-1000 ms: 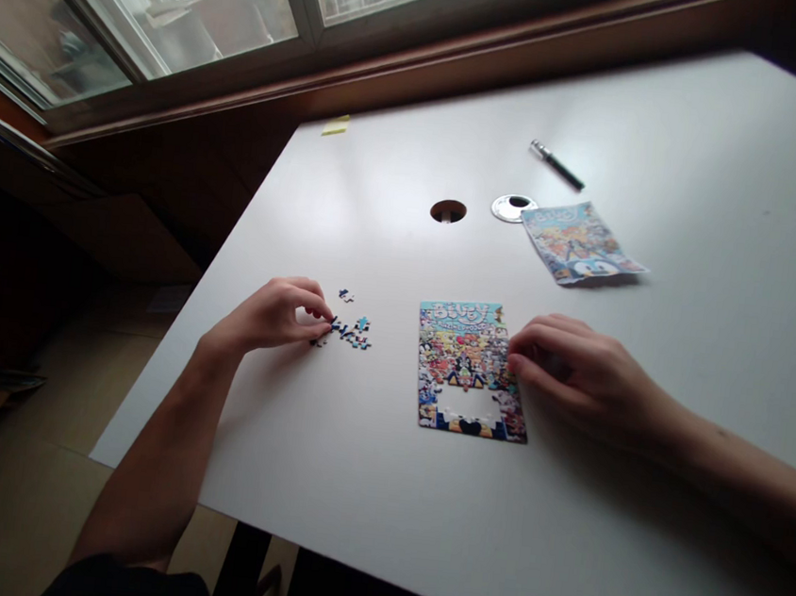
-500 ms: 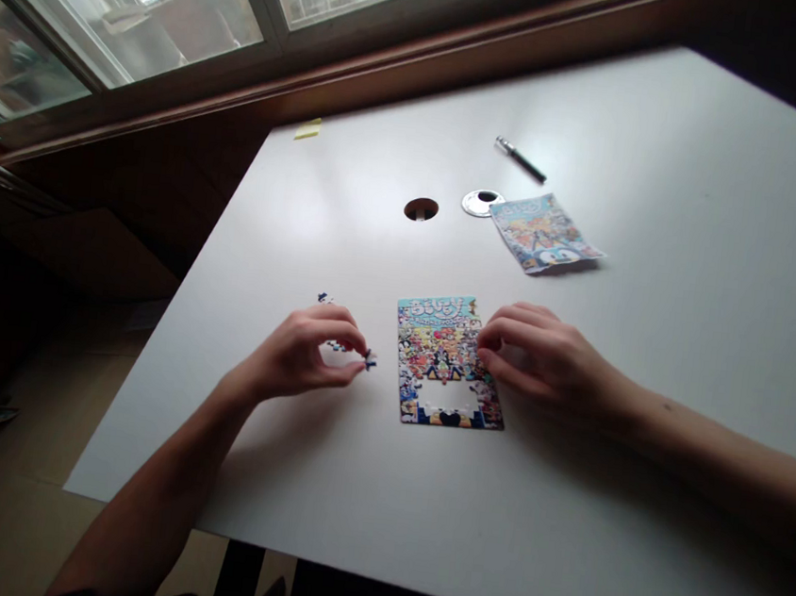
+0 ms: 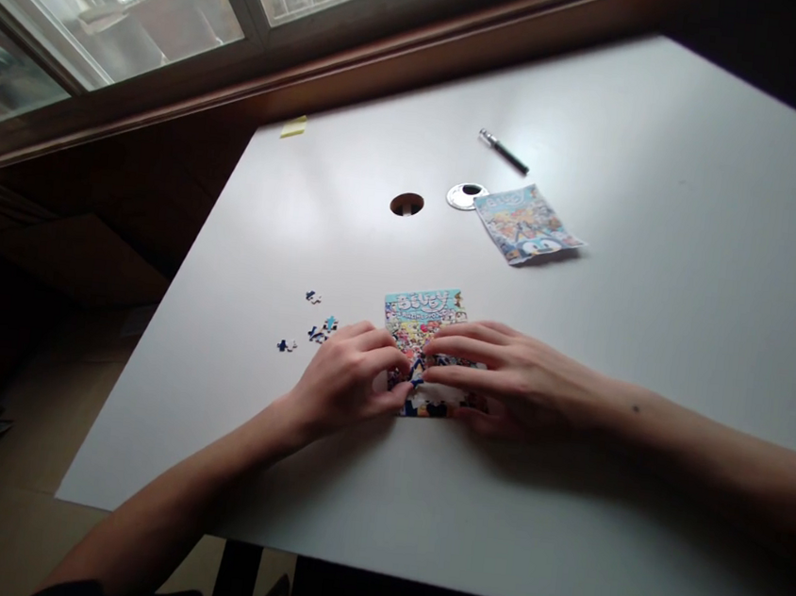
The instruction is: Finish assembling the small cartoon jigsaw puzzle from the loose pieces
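Note:
A small jigsaw puzzle (image 3: 426, 306) with a colourful cartoon picture lies on the white table, a pale gap in its lower part. My left hand (image 3: 351, 376) is at its left edge, thumb and forefinger pinched on a puzzle piece, mostly hidden by the fingers, at the gap. Across the right side of the puzzle reaches my right hand (image 3: 504, 374), its fingers stretched out and apart, touching the surface. Several loose pieces lie left of the puzzle, among them a dark blue and white piece (image 3: 286, 346) and a light blue piece (image 3: 331, 323).
Beyond the puzzle, a creased picture sheet (image 3: 528, 224) partly overlaps a round metal cover (image 3: 463, 196). A black pen (image 3: 504, 152) lies farther back, near a round hole (image 3: 407, 205) in the table (image 3: 657, 268). Yellow tape (image 3: 293, 126) marks the far left corner.
My left hand has moved right with the piece, from beside the puzzle onto it. My right hand has slid left over the puzzle, its fingers spreading. The view has shifted slightly.

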The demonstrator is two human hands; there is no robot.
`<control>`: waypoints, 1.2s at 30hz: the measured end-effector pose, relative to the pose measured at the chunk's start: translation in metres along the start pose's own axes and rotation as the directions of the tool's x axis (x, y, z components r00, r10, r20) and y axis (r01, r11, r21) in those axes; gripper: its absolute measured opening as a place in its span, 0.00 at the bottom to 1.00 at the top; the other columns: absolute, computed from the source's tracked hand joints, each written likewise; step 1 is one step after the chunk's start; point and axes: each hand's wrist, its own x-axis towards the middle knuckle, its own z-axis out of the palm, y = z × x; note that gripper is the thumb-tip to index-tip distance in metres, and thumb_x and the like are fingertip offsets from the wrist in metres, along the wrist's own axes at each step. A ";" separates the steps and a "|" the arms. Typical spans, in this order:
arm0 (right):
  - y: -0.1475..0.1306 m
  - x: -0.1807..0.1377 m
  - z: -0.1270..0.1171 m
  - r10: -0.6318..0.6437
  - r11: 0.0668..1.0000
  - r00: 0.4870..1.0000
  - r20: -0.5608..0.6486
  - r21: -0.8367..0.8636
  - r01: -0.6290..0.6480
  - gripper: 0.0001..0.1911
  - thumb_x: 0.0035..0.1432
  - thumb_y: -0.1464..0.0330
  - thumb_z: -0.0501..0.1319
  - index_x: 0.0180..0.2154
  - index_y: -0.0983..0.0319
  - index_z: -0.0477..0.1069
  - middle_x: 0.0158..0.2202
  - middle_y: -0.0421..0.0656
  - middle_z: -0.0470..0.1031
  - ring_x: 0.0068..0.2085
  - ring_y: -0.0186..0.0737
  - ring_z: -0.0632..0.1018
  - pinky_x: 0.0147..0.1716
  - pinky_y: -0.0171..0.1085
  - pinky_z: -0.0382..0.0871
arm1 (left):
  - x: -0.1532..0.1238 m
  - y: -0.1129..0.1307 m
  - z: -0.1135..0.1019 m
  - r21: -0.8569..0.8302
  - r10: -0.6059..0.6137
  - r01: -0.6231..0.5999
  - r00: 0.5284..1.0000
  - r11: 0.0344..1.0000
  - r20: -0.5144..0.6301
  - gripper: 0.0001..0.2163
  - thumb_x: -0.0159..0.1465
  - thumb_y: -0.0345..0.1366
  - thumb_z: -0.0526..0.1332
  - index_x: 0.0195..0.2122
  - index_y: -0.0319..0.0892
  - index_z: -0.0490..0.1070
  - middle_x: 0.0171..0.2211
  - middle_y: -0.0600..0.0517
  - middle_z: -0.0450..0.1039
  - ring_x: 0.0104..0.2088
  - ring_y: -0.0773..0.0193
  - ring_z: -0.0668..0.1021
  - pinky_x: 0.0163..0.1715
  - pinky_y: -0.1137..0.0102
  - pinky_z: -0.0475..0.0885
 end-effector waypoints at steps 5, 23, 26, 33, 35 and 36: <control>0.000 0.001 0.001 0.015 1.000 1.000 0.017 -0.001 -0.015 0.23 0.61 0.66 0.62 0.58 0.56 0.68 0.57 0.49 0.72 0.60 0.50 0.71 0.57 0.51 0.69 | 0.000 0.000 0.001 -0.012 0.002 -0.003 1.000 1.000 -0.023 0.03 0.62 0.34 0.65 0.36 0.43 0.76 0.35 0.48 0.77 0.36 0.59 0.76 0.38 0.64 0.73; 0.000 0.000 0.003 0.018 0.999 0.999 0.041 -0.046 -0.016 0.26 0.61 0.65 0.61 0.60 0.56 0.66 0.58 0.48 0.72 0.60 0.51 0.70 0.56 0.51 0.68 | -0.004 -0.007 0.000 -0.026 0.110 -0.112 0.992 0.993 -0.058 0.06 0.63 0.38 0.65 0.40 0.45 0.78 0.35 0.49 0.78 0.36 0.60 0.76 0.38 0.64 0.73; 0.000 0.000 0.004 0.015 0.999 0.999 0.042 -0.051 -0.013 0.26 0.62 0.65 0.60 0.61 0.56 0.66 0.58 0.49 0.71 0.60 0.51 0.70 0.56 0.51 0.68 | -0.005 -0.007 0.001 -0.026 0.109 -0.111 0.992 0.993 -0.066 0.05 0.64 0.38 0.65 0.39 0.45 0.78 0.35 0.49 0.78 0.36 0.60 0.76 0.38 0.64 0.73; 0.001 0.000 0.004 0.004 0.998 0.999 0.036 -0.060 -0.002 0.26 0.62 0.64 0.60 0.61 0.56 0.66 0.59 0.48 0.71 0.60 0.50 0.70 0.56 0.51 0.68 | -0.003 -0.006 0.003 -0.070 0.117 -0.125 0.987 0.990 -0.107 0.04 0.64 0.34 0.65 0.39 0.45 0.77 0.37 0.49 0.77 0.40 0.61 0.75 0.42 0.64 0.74; 0.001 0.001 0.004 0.001 0.998 0.999 0.032 -0.063 0.001 0.26 0.62 0.65 0.60 0.61 0.56 0.66 0.58 0.48 0.71 0.59 0.50 0.70 0.55 0.51 0.68 | -0.003 -0.006 0.003 -0.085 0.122 -0.132 0.985 0.988 -0.119 0.03 0.64 0.33 0.65 0.39 0.45 0.77 0.39 0.50 0.77 0.43 0.61 0.75 0.44 0.64 0.74; 0.001 0.001 0.004 0.001 0.998 1.000 0.031 -0.064 0.001 0.26 0.63 0.65 0.60 0.61 0.56 0.66 0.58 0.48 0.71 0.59 0.50 0.70 0.55 0.51 0.68 | -0.003 -0.006 0.003 -0.093 0.124 -0.136 0.985 0.986 -0.121 0.03 0.64 0.32 0.65 0.38 0.45 0.77 0.40 0.50 0.77 0.44 0.61 0.75 0.45 0.64 0.74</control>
